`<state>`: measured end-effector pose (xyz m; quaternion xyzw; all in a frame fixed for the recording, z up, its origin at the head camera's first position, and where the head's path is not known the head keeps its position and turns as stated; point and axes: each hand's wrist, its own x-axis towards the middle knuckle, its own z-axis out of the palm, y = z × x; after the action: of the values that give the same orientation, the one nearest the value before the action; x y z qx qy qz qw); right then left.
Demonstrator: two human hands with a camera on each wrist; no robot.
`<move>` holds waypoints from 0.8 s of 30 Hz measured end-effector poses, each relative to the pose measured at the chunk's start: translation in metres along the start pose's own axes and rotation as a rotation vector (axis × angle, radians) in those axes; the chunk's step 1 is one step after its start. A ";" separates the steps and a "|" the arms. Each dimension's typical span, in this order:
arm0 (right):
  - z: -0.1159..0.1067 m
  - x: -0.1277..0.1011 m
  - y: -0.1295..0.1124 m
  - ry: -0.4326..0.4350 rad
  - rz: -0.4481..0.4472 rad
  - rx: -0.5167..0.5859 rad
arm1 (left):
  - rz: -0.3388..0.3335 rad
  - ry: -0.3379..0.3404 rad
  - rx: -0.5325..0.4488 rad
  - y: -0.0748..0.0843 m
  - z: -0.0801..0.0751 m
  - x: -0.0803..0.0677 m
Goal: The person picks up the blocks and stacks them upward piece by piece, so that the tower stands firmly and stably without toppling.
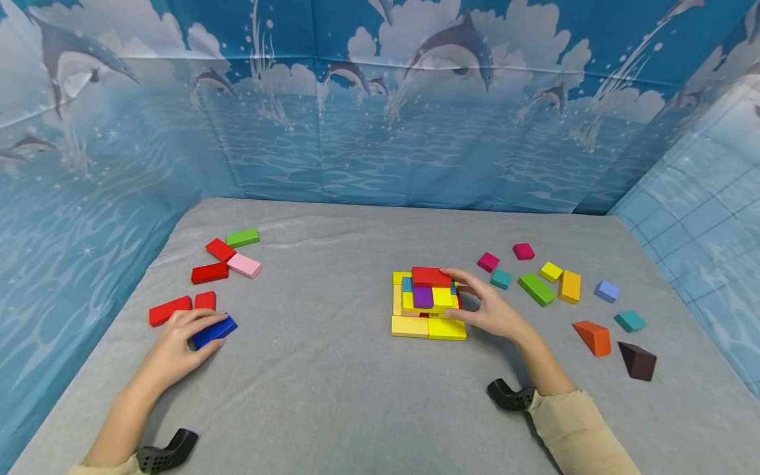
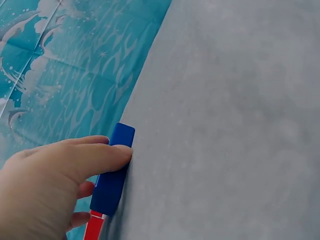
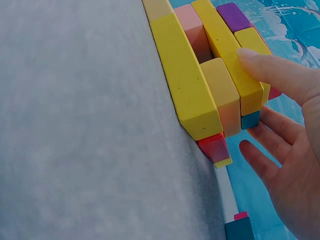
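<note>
At the left of the table my left hand (image 1: 181, 340) pinches a dark blue rectangular block (image 2: 114, 172) between thumb and fingers. Two red blocks (image 1: 170, 311) lie just beyond it. My right hand (image 1: 489, 310) is at the right side of a layered stack of blocks (image 1: 410, 326). In the right wrist view its thumb rests against a long yellow block (image 3: 227, 55), with the other fingers loosely spread beside the stack. A red block (image 1: 427, 276) lies on top of the stack, the index fingertip at its right end. Below it show purple (image 1: 423, 297) and yellow blocks.
Farther back on the left lie a green block (image 1: 242, 237), a pink block (image 1: 245, 265) and more red ones. To the right of the stack, several loose blocks are scattered, including a green block (image 1: 537, 289), an orange wedge (image 1: 594, 338) and a dark brown wedge (image 1: 638, 361).
</note>
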<state>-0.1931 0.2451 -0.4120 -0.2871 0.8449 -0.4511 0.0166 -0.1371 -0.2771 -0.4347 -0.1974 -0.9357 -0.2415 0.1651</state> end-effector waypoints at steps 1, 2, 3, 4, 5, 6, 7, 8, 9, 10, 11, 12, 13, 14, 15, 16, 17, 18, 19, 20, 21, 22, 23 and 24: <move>0.000 0.000 0.000 -0.002 0.003 0.003 | 0.011 0.004 0.008 -0.001 0.000 0.000; 0.000 0.000 0.000 -0.003 0.006 0.005 | 0.029 0.011 0.005 -0.001 0.001 0.000; 0.000 0.000 0.001 -0.004 0.008 0.008 | 0.051 0.018 0.001 -0.001 0.001 0.001; 0.000 0.000 0.001 -0.005 0.011 0.010 | 0.074 0.025 -0.004 -0.002 0.001 0.001; 0.000 0.000 0.001 -0.007 0.014 0.013 | 0.097 0.033 -0.009 -0.002 0.002 0.002; 0.000 0.000 0.001 -0.007 0.015 0.013 | 0.121 0.040 -0.019 -0.002 0.003 0.002; 0.000 0.000 0.001 -0.007 0.016 0.011 | 0.139 0.043 -0.026 -0.001 0.003 0.003; 0.000 0.000 0.002 -0.006 0.015 0.010 | 0.152 0.044 -0.033 0.000 0.005 0.004; 0.000 0.000 0.002 -0.005 0.013 0.008 | 0.157 0.040 -0.039 0.001 0.006 0.005; 0.000 0.000 0.002 -0.004 0.012 0.007 | 0.155 0.036 -0.048 0.002 0.007 0.006; 0.000 0.000 0.002 -0.003 0.011 0.006 | 0.153 0.033 -0.058 0.004 0.009 0.007; 0.000 0.000 0.002 -0.001 0.010 0.005 | 0.148 0.029 -0.068 0.005 0.011 0.008; -0.001 0.000 0.002 -0.001 0.007 0.002 | 0.141 0.024 -0.073 0.006 0.013 0.009; -0.001 0.000 0.002 -0.001 0.005 0.003 | 0.138 0.021 -0.081 0.007 0.014 0.010; -0.001 0.000 0.002 -0.001 0.005 0.002 | 0.134 0.021 -0.086 0.008 0.015 0.010; -0.001 0.000 0.001 -0.001 0.005 0.003 | 0.133 0.024 -0.088 0.008 0.016 0.010; 0.000 0.000 0.001 0.000 0.003 0.002 | 0.133 0.029 -0.087 0.008 0.017 0.010; 0.000 0.001 0.001 0.000 0.003 0.002 | 0.131 0.033 -0.081 0.008 0.017 0.010; 0.000 0.001 0.001 0.002 0.000 -0.001 | 0.131 0.036 -0.074 0.008 0.017 0.010; 0.000 0.001 0.001 0.002 -0.001 -0.003 | 0.129 0.038 -0.065 0.008 0.017 0.010; 0.000 0.001 0.001 0.004 -0.003 -0.005 | 0.126 0.039 -0.056 0.009 0.016 0.010; 0.000 0.001 0.001 0.003 -0.007 -0.007 | 0.124 0.037 -0.045 0.009 0.016 0.010; 0.000 0.001 0.002 0.005 -0.009 -0.008 | 0.120 0.032 -0.040 0.009 0.016 0.010; 0.000 0.001 0.002 0.006 -0.009 -0.008 | 0.117 0.028 -0.037 0.010 0.016 0.010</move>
<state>-0.1946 0.2453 -0.4136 -0.2896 0.8455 -0.4485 0.0109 -0.1448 -0.2577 -0.4399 -0.2513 -0.9156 -0.2514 0.1881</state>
